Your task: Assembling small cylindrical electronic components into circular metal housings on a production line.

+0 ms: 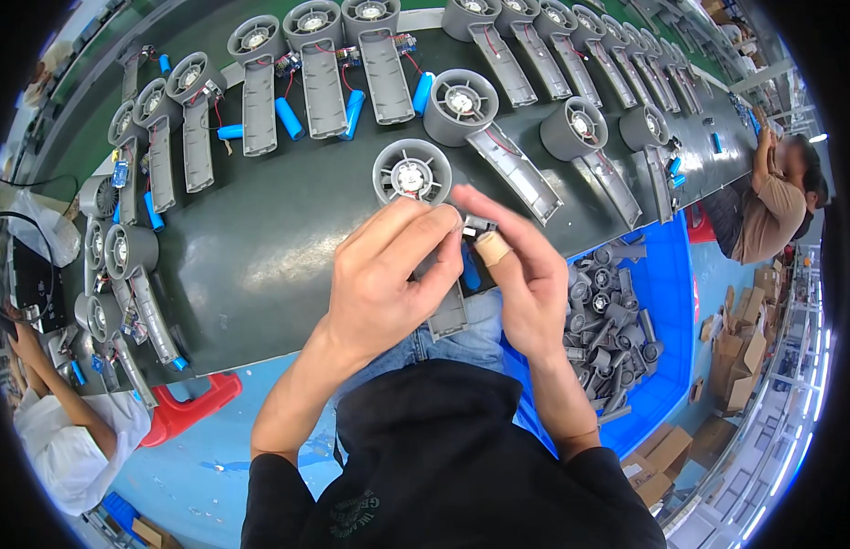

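Just in front of me a grey fan housing (413, 172) with a white hub lies at the table's near side. Its handle shell (449, 316) points toward me, partly covered by my hands. My left hand (381, 270) is closed, thumb and forefinger pinched over the housing's lower edge; what sits in the pinch is hidden. Opposite it, my right hand (533, 284) holds a small dark part (480, 226) with a white piece on it between thumb and forefinger. A tan wrap (491, 249) covers that thumb. Between the hands a blue cylindrical battery (470, 268) shows below the part.
Rows of similar fan units (318, 78) with wires, boards and blue batteries line the dark green table (288, 206). A blue bin (658, 361) of grey parts stands at my right. Red stools (192, 407), cardboard boxes (740, 343) and people at both table ends surround it.
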{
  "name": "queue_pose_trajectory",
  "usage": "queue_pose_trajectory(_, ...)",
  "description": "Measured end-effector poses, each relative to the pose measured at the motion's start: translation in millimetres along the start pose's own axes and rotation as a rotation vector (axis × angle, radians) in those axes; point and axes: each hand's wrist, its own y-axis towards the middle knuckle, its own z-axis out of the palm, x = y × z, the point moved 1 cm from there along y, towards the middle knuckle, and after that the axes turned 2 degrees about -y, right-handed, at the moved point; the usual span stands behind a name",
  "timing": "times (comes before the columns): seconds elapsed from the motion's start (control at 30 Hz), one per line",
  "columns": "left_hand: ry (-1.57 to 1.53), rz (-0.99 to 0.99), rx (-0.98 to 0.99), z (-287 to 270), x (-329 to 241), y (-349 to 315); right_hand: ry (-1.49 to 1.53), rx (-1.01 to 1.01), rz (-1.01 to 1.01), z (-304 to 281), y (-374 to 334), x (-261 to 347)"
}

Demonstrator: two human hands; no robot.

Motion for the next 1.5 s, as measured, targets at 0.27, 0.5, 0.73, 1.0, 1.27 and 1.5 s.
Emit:
queue_pose_trajectory(0.27, 0.012, -0.016, 0.043, -4, -1, 1, -0.263, 0.048, 0.041, -11, -2, 1)
queue_pose_trajectory(0.5, -0.041, -0.028, 0.029, -5, -2, -1, -0.058, -0.051, 0.112, -4, -3, -4)
queue_pose_trajectory(0.73, 0.024, 0.017, 0.003, -4, -1, -2, 0.027, -0.123, 0.091, -1, -3, -15)
queue_pose_trajectory(1.0, 0.052, 0.026, -0.062, 5, 3, -5, -0.412, -0.196, -0.223, 10, 0, -18)
queue_pose_trajectory(1.27, 0.095, 0.08, -0.061, 6, 4, -5, -0.411, -0.225, -0.289, 11, 1, -28)
queue_pose_trajectory(1.5, 0.105, 0.058, -0.085, 7, -1, -4, -0.491, -0.294, -0.431, 13, 4, -31)
